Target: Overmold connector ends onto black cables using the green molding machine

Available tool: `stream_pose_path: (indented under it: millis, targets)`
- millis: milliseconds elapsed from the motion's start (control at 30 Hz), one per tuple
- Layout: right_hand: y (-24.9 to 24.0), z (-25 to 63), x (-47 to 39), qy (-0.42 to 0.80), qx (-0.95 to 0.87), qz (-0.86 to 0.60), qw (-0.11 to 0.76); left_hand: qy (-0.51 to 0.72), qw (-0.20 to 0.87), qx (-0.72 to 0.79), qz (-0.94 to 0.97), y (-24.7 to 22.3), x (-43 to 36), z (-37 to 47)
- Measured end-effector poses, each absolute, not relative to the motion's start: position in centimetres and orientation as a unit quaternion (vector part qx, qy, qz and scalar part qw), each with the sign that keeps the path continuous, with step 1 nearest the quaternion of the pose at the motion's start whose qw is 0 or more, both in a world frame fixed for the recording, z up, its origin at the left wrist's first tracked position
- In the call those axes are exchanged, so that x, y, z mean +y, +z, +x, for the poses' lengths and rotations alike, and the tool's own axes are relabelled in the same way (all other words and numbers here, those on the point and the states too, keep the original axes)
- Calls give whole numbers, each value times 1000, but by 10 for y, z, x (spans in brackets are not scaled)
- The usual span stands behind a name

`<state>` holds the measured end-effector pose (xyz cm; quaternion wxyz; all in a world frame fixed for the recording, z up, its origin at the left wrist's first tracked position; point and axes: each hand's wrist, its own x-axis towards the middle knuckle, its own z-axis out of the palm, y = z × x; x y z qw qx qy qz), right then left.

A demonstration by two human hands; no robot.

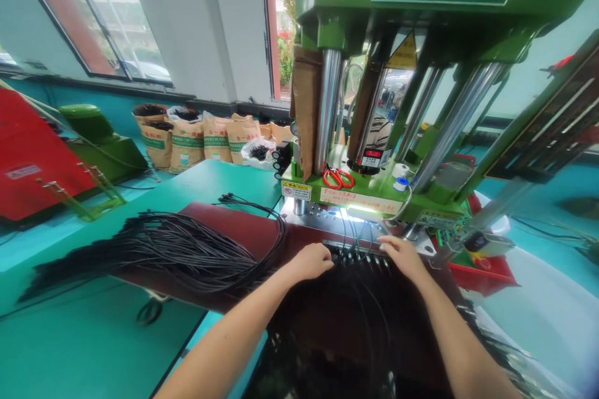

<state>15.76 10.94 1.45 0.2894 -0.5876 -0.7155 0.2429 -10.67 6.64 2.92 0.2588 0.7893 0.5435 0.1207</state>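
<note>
My left hand [314, 262] is closed at the left end of a dark slotted strip [365, 257] in front of the green press [374, 193]; what its curled fingers hold, if anything, is hidden. At the strip's right end is my right hand [397, 254], its fingers apart and thumb near the metal edge. Several thin black cables [355, 234] run from the strip up into the lit gap of the press. A large bundle of black cables [187, 249] lies on the dark red board [234, 224] to the left.
Red-handled scissors [337, 178] and a blue-and-white tape roll [401, 184] rest on the press ledge. Paper sacks [187, 140] line the wall. A red bin [484, 274] stands at the right, and a red machine [37, 156] at the far left.
</note>
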Motion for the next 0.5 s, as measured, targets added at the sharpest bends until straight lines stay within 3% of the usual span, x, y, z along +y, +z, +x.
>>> stream_pose_path:
  millis: [500]
  targets:
    - [6,152,121,204,-731,-593,269,158,266,473,825,21,79,-93]
